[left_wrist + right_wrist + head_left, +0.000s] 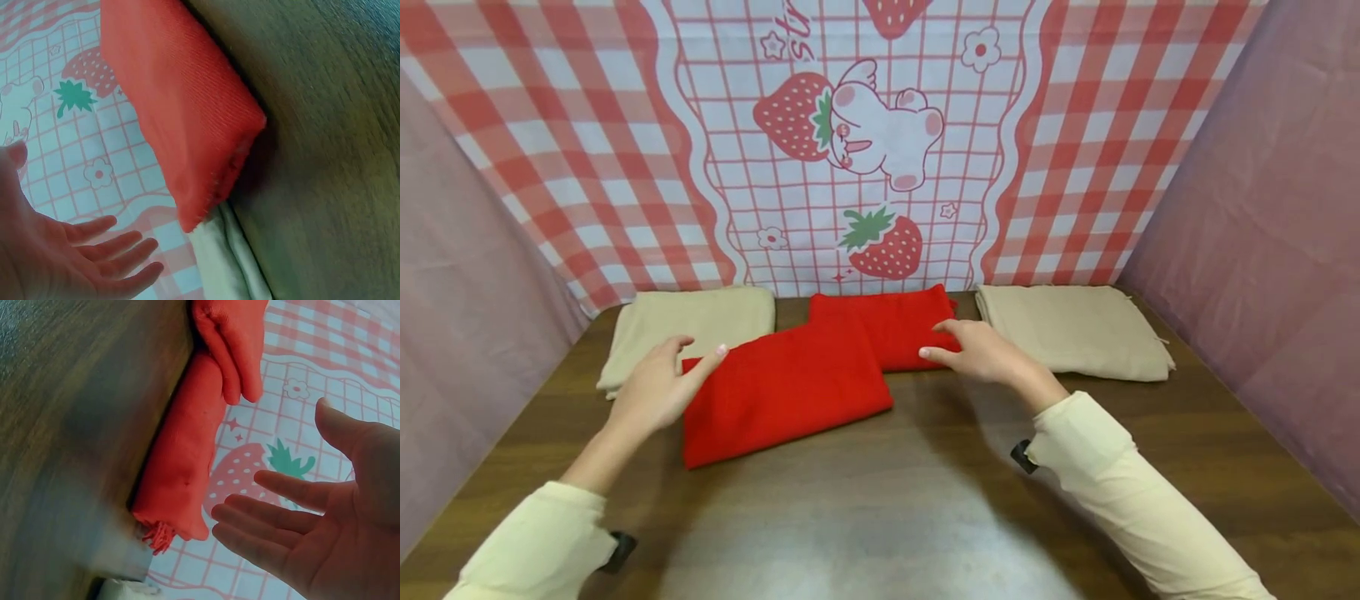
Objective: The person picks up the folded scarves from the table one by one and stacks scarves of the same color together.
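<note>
A folded red cloth (782, 392) lies slanted on the table, overlapping the left end of a second folded red cloth (898, 321) behind it. Beside the front cloth's left edge is my left hand (655, 387), its fingers loosely spread and holding nothing. My right hand (981, 354) hovers by the back cloth's right end, empty too. In the left wrist view a gap shows between the fingers and the front red cloth (181, 106). Fringe hangs from the end of the back red cloth (178, 462) in the right wrist view, apart from the fingers.
A folded beige cloth (715, 312) lies at the back left, partly under the front red cloth. Another beige cloth (1067, 329) lies at the back right. A strawberry-print curtain (880, 167) hangs behind the wooden table (865, 500), with pink curtains (1247, 250) at both sides.
</note>
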Demonstrator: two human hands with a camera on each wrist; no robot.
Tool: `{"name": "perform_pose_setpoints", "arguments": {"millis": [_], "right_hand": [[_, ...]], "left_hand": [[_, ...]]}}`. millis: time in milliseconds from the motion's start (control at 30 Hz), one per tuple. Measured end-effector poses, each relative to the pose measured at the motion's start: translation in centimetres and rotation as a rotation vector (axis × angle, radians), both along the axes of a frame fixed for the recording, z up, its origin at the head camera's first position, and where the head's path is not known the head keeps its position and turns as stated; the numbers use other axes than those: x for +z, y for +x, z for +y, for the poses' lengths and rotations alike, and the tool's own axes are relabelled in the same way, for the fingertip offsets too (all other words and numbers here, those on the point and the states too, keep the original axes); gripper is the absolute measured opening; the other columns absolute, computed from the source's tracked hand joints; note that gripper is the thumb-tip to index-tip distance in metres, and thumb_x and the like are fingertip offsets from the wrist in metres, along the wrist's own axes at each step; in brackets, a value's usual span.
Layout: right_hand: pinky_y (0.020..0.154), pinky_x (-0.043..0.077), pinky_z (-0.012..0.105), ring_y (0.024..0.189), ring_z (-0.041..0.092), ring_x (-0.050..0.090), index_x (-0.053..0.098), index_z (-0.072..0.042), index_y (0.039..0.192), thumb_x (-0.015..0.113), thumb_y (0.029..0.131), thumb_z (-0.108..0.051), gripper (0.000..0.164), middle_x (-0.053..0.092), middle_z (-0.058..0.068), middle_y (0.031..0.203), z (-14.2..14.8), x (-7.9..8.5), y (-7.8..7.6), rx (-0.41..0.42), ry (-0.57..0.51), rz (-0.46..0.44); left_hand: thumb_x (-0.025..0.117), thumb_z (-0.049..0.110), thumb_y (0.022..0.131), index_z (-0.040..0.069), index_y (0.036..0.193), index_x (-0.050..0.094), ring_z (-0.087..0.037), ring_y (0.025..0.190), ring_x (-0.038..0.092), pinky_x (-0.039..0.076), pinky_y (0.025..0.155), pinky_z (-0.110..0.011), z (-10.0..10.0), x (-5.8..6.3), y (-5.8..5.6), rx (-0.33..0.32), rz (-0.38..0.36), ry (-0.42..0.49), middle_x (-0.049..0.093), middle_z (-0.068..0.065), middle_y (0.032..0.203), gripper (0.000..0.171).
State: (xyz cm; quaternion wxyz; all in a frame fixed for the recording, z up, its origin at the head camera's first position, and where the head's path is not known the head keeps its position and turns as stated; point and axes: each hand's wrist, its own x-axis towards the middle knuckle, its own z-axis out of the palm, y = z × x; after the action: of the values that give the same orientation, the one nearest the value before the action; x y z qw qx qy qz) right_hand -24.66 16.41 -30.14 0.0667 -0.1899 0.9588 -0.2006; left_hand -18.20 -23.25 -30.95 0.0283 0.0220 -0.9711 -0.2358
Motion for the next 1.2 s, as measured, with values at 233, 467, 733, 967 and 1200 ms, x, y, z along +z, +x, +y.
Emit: {"name": "perform_pose_setpoints", "arguments": {"millis": [233, 467, 733, 967, 1200], "right_hand": [[0.105, 0.047, 0.051, 0.124, 0.037, 0.057, 0.052, 0.001, 0.137, 0.059, 0.096, -0.039, 0.057, 0.059, 0.021, 0.136, -0.1, -0.7, -0.6, 0.006, -0.077, -0.013], [0.1, 0.05, 0.048, 0.116, 0.031, 0.062, 0.058, -0.003, 0.131, 0.06, 0.096, -0.037, 0.048, 0.067, 0.015, 0.126, -0.7, -1.6, -1.3, 0.011, -0.179, -0.004], [0.104, 0.048, 0.047, 0.116, 0.028, 0.061, 0.062, -0.007, 0.126, 0.059, 0.096, -0.037, 0.043, 0.067, 0.011, 0.124, -2.3, -1.8, -2.3, 0.033, -0.226, -0.039], [0.101, 0.05, 0.045, 0.113, 0.027, 0.061, 0.063, -0.007, 0.125, 0.059, 0.096, -0.036, 0.042, 0.068, 0.011, 0.123, -3.1, -1.7, -2.6, 0.038, -0.241, -0.055], [0.096, 0.053, 0.042, 0.109, 0.026, 0.062, 0.061, -0.005, 0.128, 0.058, 0.096, -0.037, 0.044, 0.066, 0.012, 0.124, -3.4, -2.0, -2.5, 0.038, -0.239, -0.107]], "left_hand": [[0.024, 0.066, 0.098, -0.009, 0.147, 0.03, -0.05, 0.131, 0.044, 0.04, 0.102, -0.065, -1.2, -0.3, -0.4, 0.027, -0.081, 0.078, 0.039, -0.034, 0.147, 0.089], [0.019, 0.063, 0.1, -0.013, 0.141, 0.035, -0.05, 0.122, 0.048, 0.044, 0.099, -0.059, -2.4, -0.9, -0.6, 0.059, -0.237, 0.153, 0.048, -0.037, 0.134, 0.088], [0.024, 0.052, 0.103, -0.02, 0.14, 0.031, -0.047, 0.12, 0.058, 0.057, 0.091, -0.046, -3.5, -1.5, -0.8, 0.064, -0.295, 0.321, 0.042, -0.041, 0.14, 0.081], [0.031, 0.045, 0.104, -0.021, 0.142, 0.027, -0.048, 0.125, 0.053, 0.055, 0.096, -0.046, -3.7, -1.9, -0.8, 0.065, -0.322, 0.389, 0.037, -0.042, 0.143, 0.076], [0.036, 0.042, 0.104, -0.022, 0.143, 0.022, -0.048, 0.13, 0.048, 0.051, 0.103, -0.047, -3.3, -2.5, -0.6, 0.088, -0.391, 0.45, 0.032, -0.042, 0.146, 0.077]]}}
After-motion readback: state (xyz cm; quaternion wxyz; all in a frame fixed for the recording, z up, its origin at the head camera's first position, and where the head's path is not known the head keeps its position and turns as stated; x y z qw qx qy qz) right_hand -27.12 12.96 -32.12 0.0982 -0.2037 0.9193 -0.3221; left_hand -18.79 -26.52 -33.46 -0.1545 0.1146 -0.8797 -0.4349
